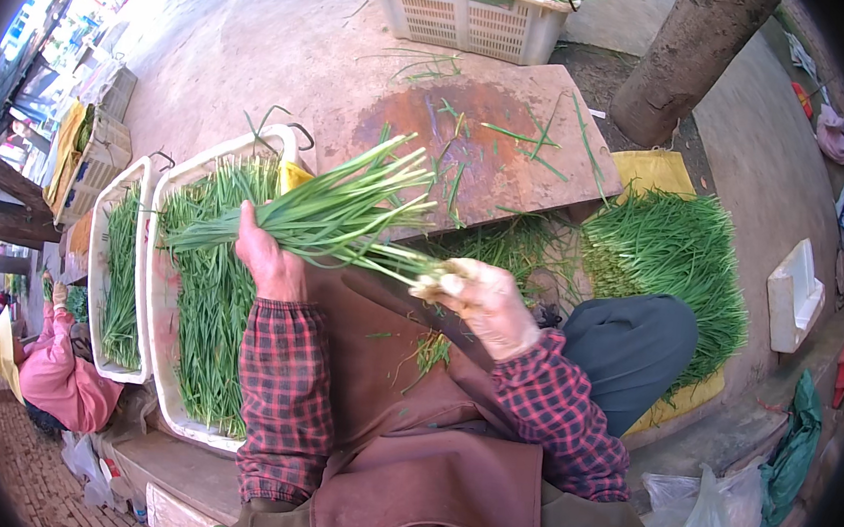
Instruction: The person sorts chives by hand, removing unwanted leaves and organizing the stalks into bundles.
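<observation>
a bunch of garlic chives (340,221) is held by the near left corner of the tabletop (547,99), above the brown apron (373,360), which probably serves to catch scraps. the left hand (270,258) has its grip wrapped around the leafy part, thumb up, seemingly to carry the bulk while most pale ends stay free. the right hand (484,304), on the near side of the tabletop, has its grip pinching a few stem ends (424,283), perhaps for fine control. a white tub (163,311) packed with chives sits left of the tabletop; a chive pile (667,275) lies right of it on a yellow sheet (656,172), likely to keep the leaves off the ground.
</observation>
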`<state>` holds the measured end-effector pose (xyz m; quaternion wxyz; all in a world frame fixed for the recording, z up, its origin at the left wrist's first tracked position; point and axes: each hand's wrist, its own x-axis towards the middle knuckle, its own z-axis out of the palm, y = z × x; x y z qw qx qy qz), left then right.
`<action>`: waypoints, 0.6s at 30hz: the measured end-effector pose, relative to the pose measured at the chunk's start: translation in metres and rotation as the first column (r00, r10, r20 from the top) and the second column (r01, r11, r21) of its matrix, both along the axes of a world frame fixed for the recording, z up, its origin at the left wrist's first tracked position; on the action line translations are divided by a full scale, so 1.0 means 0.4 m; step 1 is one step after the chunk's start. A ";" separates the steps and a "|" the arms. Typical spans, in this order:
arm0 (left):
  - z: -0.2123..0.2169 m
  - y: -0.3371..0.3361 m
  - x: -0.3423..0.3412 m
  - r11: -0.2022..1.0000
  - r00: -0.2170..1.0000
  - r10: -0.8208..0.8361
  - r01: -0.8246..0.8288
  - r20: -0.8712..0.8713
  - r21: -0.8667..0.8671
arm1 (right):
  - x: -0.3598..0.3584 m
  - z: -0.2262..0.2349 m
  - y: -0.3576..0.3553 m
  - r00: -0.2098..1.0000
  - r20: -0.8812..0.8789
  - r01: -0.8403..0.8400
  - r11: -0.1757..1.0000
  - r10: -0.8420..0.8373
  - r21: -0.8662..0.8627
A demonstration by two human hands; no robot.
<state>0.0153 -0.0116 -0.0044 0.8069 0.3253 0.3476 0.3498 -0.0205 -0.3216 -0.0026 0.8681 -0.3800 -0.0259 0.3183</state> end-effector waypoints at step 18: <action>-0.001 0.076 -0.012 0.960 0.972 -0.233 0.235 0.033 -0.152 | 0.051 -0.031 -0.017 0.705 0.702 0.591 0.627 -0.097 -0.507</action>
